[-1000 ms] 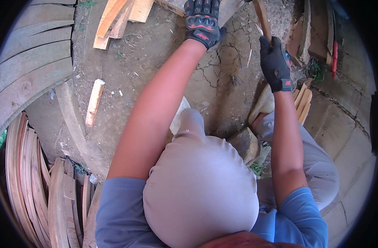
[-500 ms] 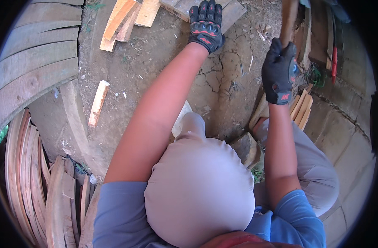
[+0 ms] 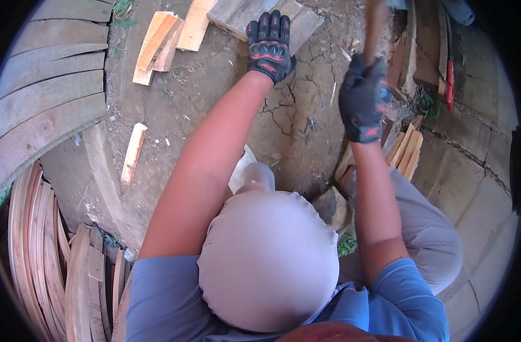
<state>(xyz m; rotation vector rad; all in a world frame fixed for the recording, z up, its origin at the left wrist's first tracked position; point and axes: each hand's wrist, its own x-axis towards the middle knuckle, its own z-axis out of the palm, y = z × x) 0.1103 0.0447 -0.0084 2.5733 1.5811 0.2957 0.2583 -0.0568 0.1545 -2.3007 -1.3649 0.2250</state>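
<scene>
My left hand (image 3: pixel 270 47), in a black glove with red marks, lies flat with its fingers stretched out on the near edge of some weathered grey boards (image 3: pixel 306 28) on the ground. Wrapped round a wooden tool handle (image 3: pixel 374 31) is my right hand (image 3: pixel 362 100), in a matching glove, to the right of those boards. The handle points away from me and is blurred. Its far end lies beyond the upper edge of the picture, so the kind of tool cannot be told.
Pale cut wood pieces (image 3: pixel 157 40) lie left of the boards, and a single short stick (image 3: pixel 134 154) rests nearer me on the dirt. Curved planks (image 3: pixel 43 245) are stacked at lower left. At right are split wood strips (image 3: pixel 407 147) and a red-handled tool (image 3: pixel 449 85).
My right hand and the handle have swung a little to the left, and the handle is blurred by motion. The left hand stays flat on the boards while the whole view shifts slightly.
</scene>
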